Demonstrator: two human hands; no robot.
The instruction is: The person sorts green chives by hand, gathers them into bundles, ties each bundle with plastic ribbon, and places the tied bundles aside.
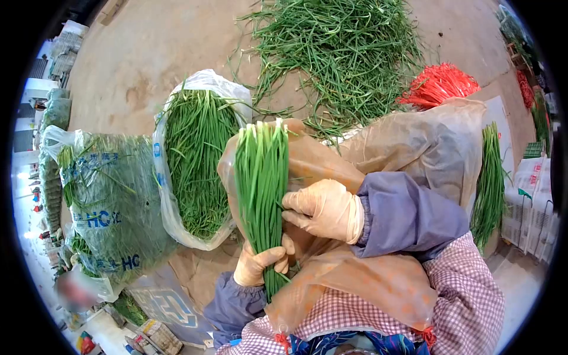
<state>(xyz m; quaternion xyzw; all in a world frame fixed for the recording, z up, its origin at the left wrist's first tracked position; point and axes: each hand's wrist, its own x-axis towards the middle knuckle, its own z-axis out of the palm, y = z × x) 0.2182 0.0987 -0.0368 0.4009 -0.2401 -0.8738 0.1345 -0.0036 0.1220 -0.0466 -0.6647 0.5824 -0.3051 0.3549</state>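
A bunch of garlic chives [260,183] stands nearly upright in front of my body, pale cut ends at the top and green leaves hanging down. My left hand [257,263], in a cream glove, is wrapped round its lower part. At the bunch's right edge is my right hand [325,210], gloved too, with bent fingers whose tips touch the stalks. Whether a single stalk is pinched between those tips is hidden. A translucent brownish plastic apron [361,284] covers my lap behind the bunch.
Left of me, an open plastic bag [198,160] holds chives, beside a filled, printed bag [112,201]. Ahead lies a loose heap of chives [343,53]. Red ties [441,86] lie at its right. More chives [489,183] and white crates [529,207] are farther right.
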